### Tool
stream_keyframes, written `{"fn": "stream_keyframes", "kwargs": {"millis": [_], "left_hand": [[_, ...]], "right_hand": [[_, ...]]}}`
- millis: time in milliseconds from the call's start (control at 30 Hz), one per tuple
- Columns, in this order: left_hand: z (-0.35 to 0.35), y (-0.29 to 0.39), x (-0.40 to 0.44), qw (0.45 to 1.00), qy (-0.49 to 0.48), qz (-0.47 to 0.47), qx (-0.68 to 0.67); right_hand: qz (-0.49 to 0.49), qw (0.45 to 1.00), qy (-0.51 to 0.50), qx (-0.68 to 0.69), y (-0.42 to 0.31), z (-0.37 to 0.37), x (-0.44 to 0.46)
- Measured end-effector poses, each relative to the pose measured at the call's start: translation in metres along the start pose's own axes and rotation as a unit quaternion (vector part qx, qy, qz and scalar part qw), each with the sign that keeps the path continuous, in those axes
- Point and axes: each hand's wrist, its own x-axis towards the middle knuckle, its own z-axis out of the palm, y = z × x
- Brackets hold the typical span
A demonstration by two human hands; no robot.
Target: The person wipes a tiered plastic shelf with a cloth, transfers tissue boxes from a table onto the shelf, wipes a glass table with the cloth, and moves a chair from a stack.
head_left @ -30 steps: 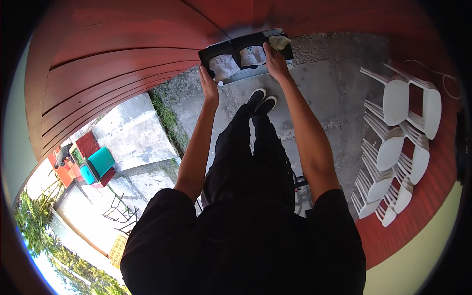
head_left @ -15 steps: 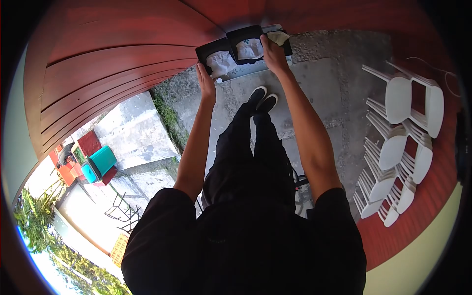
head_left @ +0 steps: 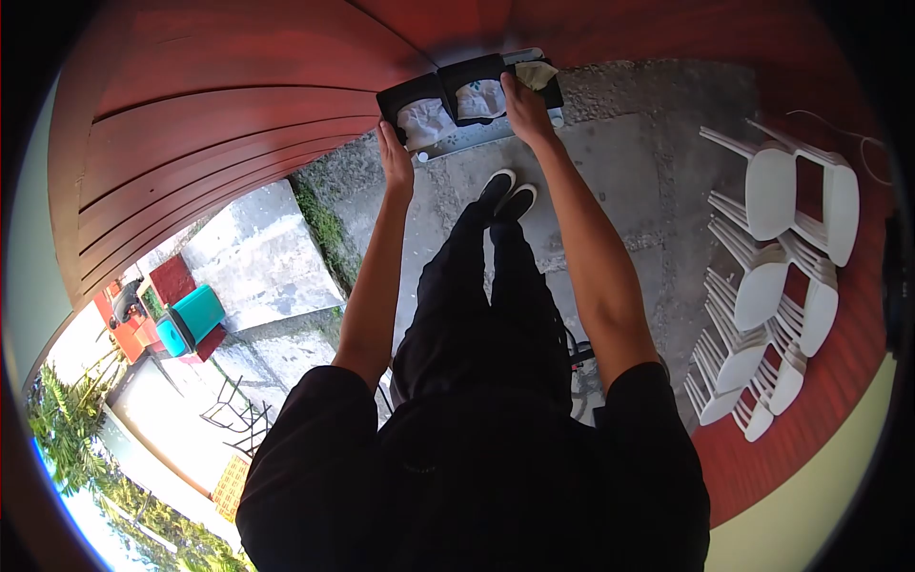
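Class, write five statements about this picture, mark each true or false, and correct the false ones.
1. The left hand is at the leftmost black container. True.
2. The right hand hangs by the person's hip. False: it is raised, up at the black containers.
3. White chairs are stacked at the right of the picture. True.
4. The teal bin is at the right of the picture. False: it is at the left.
5. The shoes are dark with pale soles. True.

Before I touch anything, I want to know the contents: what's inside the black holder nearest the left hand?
Crumpled white material shows inside the black holder; it covers whatever lies beneath.
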Motion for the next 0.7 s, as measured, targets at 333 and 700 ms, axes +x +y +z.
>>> {"fn": "stream_keyframes", "kwargs": {"millis": [333,700], "left_hand": [[0.007,0.008,-0.009,1.000,0.020,0.009,-0.011],[0.003,0.015,-0.010,1.000,-0.018,-0.007,-0.010]], "right_hand": [[-0.039,0.999,0.028,-0.010,0.002,0.002,-0.005],[-0.047,0.998,0.036,-0.012,0.004,0.003,-0.004]]}}
